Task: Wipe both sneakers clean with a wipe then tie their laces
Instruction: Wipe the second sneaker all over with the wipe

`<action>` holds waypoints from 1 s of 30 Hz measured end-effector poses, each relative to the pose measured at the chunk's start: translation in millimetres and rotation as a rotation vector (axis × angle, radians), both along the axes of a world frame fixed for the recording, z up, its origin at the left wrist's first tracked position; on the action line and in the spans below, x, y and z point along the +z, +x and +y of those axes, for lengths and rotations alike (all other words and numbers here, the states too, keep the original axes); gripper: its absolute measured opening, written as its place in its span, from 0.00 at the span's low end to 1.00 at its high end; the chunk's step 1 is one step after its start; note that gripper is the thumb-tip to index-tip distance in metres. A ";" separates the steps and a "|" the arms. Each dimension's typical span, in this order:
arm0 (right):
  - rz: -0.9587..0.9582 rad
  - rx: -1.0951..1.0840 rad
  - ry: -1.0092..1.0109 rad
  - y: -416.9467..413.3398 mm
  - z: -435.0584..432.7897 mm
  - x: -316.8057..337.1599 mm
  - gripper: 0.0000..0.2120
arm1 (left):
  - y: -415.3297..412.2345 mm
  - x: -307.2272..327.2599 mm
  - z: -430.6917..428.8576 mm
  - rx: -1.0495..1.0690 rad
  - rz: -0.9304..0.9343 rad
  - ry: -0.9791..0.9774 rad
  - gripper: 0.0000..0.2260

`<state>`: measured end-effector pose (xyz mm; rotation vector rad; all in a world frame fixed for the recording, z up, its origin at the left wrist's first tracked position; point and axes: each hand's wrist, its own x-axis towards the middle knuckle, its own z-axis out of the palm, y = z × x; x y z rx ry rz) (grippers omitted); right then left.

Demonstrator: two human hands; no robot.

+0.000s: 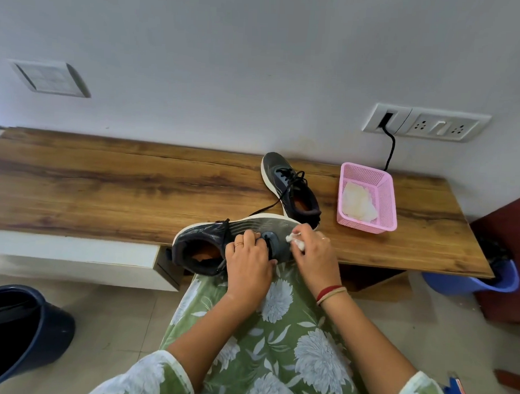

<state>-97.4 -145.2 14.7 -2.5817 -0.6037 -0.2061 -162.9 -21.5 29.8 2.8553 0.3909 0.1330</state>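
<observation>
near sneaker (221, 242) lies on its side at the front edge of the wooden table (106, 185), partly overhanging toward the lap, opening at 9 o'clock, toe at 3 o'clock, sole edge facing the wall. left hand (247, 261) clamps over the midfoot, fingers wrapped on the upper by the laces. right hand (313, 251) is at the toe end, fingers pinched around a small white wipe (295, 240) pressed against the toe side. second sneaker (288, 186) stands upright on the table at 12 o'clock from the held one, toe toward the wall, heel near the held shoe's toe. its laces are loose, one black lace (267, 207) trailing down-left across the wood to the near sneaker. pink basket (385, 201) sits at 2 o'clock from the hands, just right of the second sneaker, with white wipes (357, 204) inside. wall socket (423, 123) above the basket has a black cable (390, 148) plugged in. dark bin (21, 330) on the floor at 8 o'clock, blue tub (479, 284) at 3 o'clock under the table's right end.
</observation>
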 end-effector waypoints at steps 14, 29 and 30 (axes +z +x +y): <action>0.052 -0.014 0.057 1.6 0.2 -4.1 0.07 | 7.3 2.7 8.7 -0.029 0.114 -0.019 0.18; 0.063 -0.119 0.116 12.5 -0.3 1.8 0.07 | 6.6 1.9 8.9 -0.006 0.101 -0.055 0.18; 0.053 -0.157 0.123 16.6 -3.3 2.4 0.08 | 7.4 2.3 8.7 -0.001 0.096 -0.060 0.18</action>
